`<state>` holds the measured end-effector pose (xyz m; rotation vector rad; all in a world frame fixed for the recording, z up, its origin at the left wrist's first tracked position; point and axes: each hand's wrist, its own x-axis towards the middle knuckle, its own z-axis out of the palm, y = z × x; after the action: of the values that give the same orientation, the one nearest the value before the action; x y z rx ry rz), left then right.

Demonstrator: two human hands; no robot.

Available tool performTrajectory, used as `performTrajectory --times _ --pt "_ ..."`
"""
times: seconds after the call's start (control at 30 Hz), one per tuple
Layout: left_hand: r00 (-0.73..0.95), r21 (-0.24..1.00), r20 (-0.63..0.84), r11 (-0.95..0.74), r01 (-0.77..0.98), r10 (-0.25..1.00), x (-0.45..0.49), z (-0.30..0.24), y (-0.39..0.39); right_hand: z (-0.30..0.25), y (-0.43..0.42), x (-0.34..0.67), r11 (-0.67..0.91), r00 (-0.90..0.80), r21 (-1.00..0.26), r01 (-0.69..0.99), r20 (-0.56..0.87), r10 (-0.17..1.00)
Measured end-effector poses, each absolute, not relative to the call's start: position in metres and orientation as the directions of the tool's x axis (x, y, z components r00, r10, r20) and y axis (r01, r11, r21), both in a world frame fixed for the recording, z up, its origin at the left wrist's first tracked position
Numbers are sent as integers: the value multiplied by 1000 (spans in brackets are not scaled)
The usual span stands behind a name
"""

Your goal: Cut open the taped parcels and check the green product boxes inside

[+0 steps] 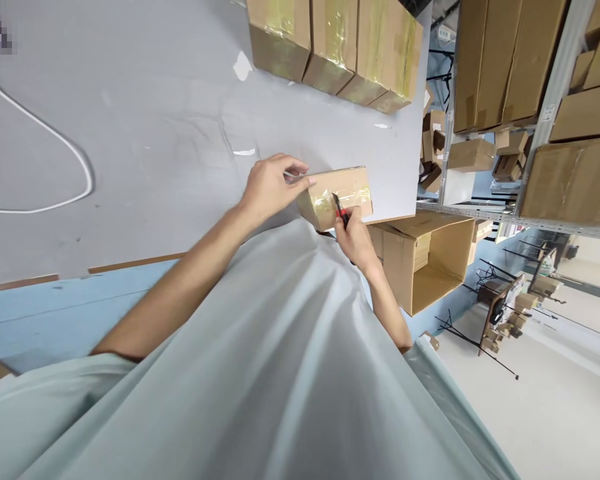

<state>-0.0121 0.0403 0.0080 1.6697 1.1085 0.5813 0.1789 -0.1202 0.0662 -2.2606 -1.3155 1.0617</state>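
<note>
Looks to me like the tape-slitting step. The small cardboard box (pixel 349 181) sits at the near edge of the tabletop (pixel 170 173), right up against the shirt (pixel 300 320), with shiny tape (pixel 356 195) across its top and down one end. Right hand (pixel 354 240) is wrapped round a red-and-black cutter (pixel 342 212), tip pointed at the tape. Left hand (pixel 276 183) is loosely curled, thumb at the box's left top edge, with a gap between thumb and fingers. Can't honestly tell if the blade's in the tape or just above it, too small from up here. Next move, IMO, calls for a firmer left-hand brace and a shallow stroke along the tape, kept clear of that thumb. The taped cartons (pixel 333 47) farther back are well apart from all this.
</note>
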Motion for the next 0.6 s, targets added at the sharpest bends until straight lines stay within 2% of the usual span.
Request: performTrajectory --times 0.23,0.37,0.6 --pt "483 927 -170 -27 374 859 -9 4 46 91 -105 147 -392 188 -444 806 -437 880" --pt "491 935 -194 10 353 849 -10 2 47 99 -96 143 -379 186 -371 847 -461 868" --pt "492 935 -240 63 348 837 -8 5 47 106 -90 141 -346 161 -325 880 -480 862"
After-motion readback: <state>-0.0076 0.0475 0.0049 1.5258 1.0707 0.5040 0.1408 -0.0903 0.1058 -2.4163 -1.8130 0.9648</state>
